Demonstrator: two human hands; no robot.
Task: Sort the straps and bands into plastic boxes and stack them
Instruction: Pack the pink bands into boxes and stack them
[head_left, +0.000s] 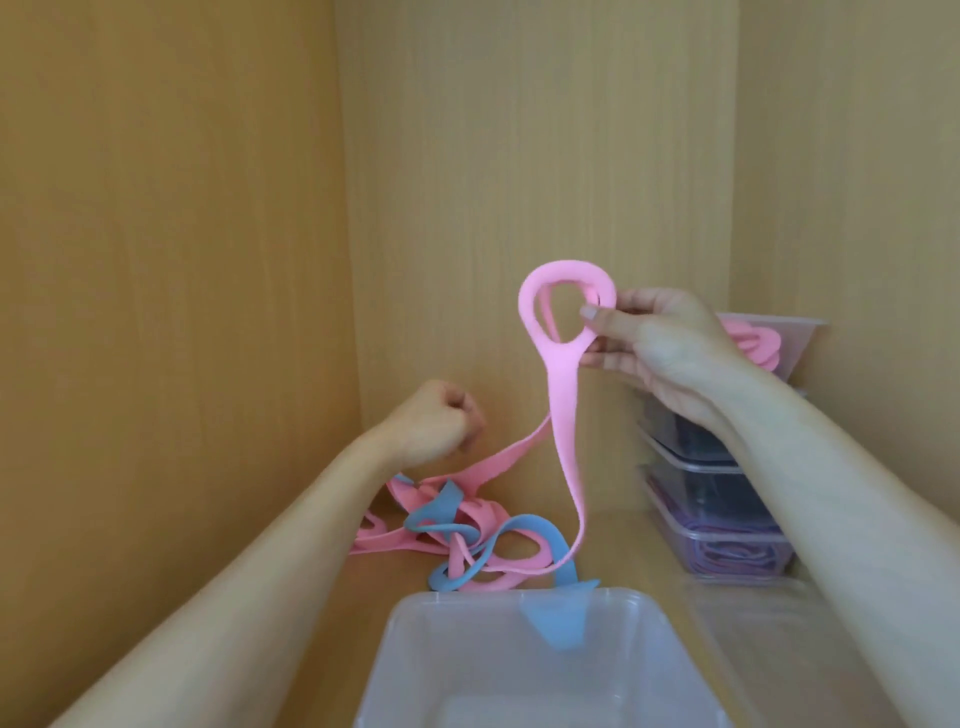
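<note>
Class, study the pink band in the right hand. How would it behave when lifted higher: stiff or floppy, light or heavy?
Probably floppy: the pink band hangs limp from the right hand. Likely light: a fingertip pinch holds it. It may drag the blue band, as they lie tangled.

Wooden shelf (615, 540): tangled bands (437, 512), plastic boxes (467, 675)

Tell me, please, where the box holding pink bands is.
The box of pink bands tops the stack of boxes at the far right of the head view, just behind the right hand.
</note>
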